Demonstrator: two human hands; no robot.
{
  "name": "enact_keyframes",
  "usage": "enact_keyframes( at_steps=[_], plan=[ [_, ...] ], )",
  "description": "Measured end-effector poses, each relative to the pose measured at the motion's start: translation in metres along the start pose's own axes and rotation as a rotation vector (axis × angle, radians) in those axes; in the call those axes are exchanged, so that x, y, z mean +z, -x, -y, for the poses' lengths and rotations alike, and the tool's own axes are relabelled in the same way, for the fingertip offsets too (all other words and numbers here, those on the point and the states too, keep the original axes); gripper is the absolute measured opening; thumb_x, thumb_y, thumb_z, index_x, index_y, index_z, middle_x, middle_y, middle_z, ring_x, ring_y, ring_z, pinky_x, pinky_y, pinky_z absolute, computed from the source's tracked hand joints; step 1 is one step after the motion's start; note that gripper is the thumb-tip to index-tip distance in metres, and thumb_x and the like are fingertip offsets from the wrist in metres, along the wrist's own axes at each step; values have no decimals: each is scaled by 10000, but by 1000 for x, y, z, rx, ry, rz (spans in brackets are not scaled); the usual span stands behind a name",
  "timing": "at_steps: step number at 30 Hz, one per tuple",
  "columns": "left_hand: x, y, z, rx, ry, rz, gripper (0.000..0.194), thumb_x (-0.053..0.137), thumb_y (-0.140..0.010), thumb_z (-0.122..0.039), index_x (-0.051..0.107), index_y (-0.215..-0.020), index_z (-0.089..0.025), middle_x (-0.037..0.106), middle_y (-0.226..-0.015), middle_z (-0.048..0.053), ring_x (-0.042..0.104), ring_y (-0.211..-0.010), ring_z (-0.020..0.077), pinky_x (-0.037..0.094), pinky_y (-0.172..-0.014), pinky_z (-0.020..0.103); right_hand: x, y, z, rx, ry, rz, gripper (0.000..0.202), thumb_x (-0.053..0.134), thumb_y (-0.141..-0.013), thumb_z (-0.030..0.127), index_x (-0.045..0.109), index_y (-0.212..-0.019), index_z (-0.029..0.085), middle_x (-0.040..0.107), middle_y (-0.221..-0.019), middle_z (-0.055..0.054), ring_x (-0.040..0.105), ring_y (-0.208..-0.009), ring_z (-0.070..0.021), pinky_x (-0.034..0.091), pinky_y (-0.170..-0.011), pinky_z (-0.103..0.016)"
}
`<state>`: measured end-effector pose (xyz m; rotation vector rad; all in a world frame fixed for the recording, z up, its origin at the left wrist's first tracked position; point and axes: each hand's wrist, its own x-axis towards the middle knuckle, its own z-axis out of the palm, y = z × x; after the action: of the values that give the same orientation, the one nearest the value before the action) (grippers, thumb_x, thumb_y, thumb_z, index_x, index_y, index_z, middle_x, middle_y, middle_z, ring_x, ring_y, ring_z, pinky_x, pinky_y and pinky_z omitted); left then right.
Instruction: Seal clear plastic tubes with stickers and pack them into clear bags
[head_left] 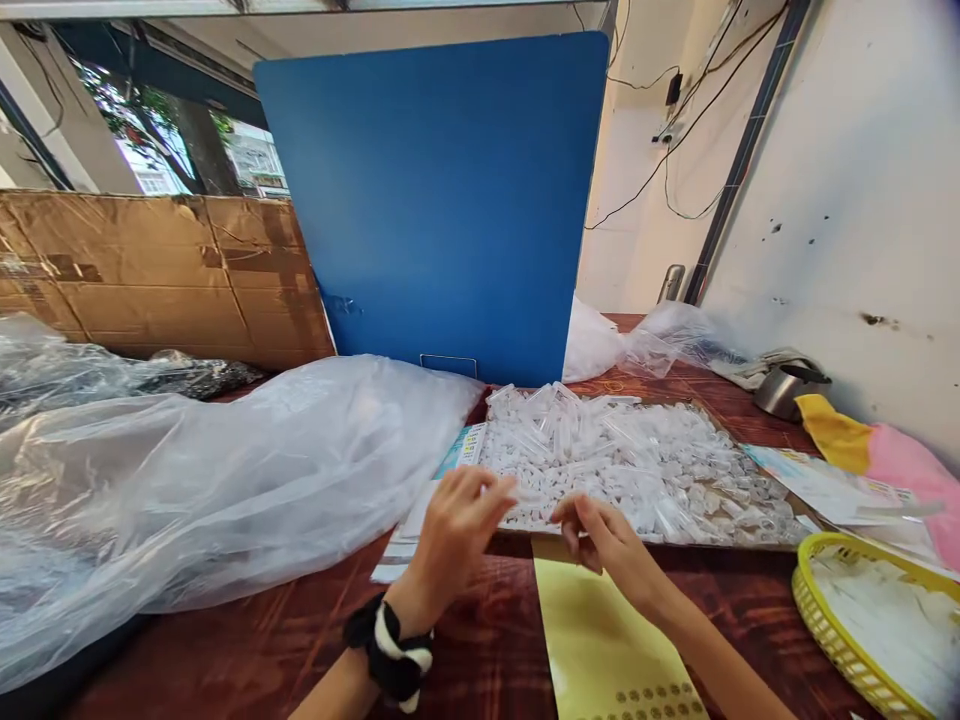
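Note:
My left hand (459, 525), slightly blurred, is raised at the near left edge of a shallow tray (660, 543). Its thumb and fingers come together towards the right; anything between them is too blurred to make out. Across a small gap, my right hand (600, 535) hovers over the tray's front edge with its fingers curled in. What it holds, if anything, is hidden. Clear plastic tubes (555, 420) and small white pieces (517, 460) are heaped in the tray. Below my right hand lies a yellow sheet (600, 630) with rows of small round stickers (660, 692) near its bottom.
A large clear plastic bag (322, 470) spreads over the left side. At the right are a yellow basket (814, 610) with whitish contents, printed papers (832, 485), cloth (900, 470) and a metal pot (787, 393). A blue board (442, 210) stands behind the tray.

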<state>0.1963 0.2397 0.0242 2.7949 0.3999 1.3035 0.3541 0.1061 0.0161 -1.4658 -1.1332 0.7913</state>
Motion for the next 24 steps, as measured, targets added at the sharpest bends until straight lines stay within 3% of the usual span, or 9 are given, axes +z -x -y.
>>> enact_keyframes(
  at_steps=[3,6,8,11,15,17,20,24],
  plan=[
    [-5,-6,12,-379,167,-158,136,561,-859,-314,592,-892,-185,544,-629,-38,490,-549,108,423,-588,231,-2,-10,9,-196,416,-167,296,412,-925,416,568,-829,184,527,-684,-20,478,-648,-154,381,-611,-287],
    [-7,-10,17,-671,423,-200,190,600,-806,-356,567,-866,-179,579,-667,-36,514,-549,104,428,-559,222,8,-26,9,-322,674,-123,109,508,-871,211,614,-884,190,581,-911,-80,500,-893,-228,399,-798,-365],
    [-6,-12,15,-750,613,-181,220,637,-770,-350,573,-880,-170,599,-705,-29,538,-587,106,434,-573,216,16,-38,2,-302,644,-80,92,584,-787,130,635,-840,185,579,-948,-89,473,-966,-256,371,-876,-407],
    [-5,-14,10,-898,944,-255,254,719,-703,-312,604,-856,-146,555,-618,-55,488,-564,73,400,-544,169,22,-49,-9,-162,456,-115,54,623,-740,142,617,-696,172,585,-838,-74,475,-943,-259,353,-897,-419],
    [-6,-17,10,-1115,1380,-384,271,761,-668,-289,583,-803,-136,506,-569,-73,424,-512,38,375,-487,122,12,-43,1,-11,240,-170,338,413,-906,369,619,-767,139,581,-703,-55,517,-676,-168,442,-672,-315],
    [-7,-17,12,-1169,1479,-346,238,740,-695,-259,551,-769,-135,525,-611,-53,451,-520,38,392,-475,121,7,-34,16,130,-120,-197,368,417,-907,423,626,-859,123,593,-694,-45,513,-600,-122,436,-588,-245],
    [-7,-18,11,-1258,1657,-227,170,648,-779,-180,499,-710,-135,499,-622,-40,445,-486,31,389,-436,127,4,-21,41,316,-717,-226,259,624,-805,373,629,-821,115,623,-693,-40,537,-594,-84,419,-547,-169],
    [-7,-19,7,-1321,1829,-83,239,483,-889,-154,435,-655,-145,419,-583,-51,397,-433,22,369,-401,134,6,-16,50,350,-855,-299,191,645,-790,299,615,-753,115,648,-671,-45,555,-575,-75,415,-517,-149]
  ],
)
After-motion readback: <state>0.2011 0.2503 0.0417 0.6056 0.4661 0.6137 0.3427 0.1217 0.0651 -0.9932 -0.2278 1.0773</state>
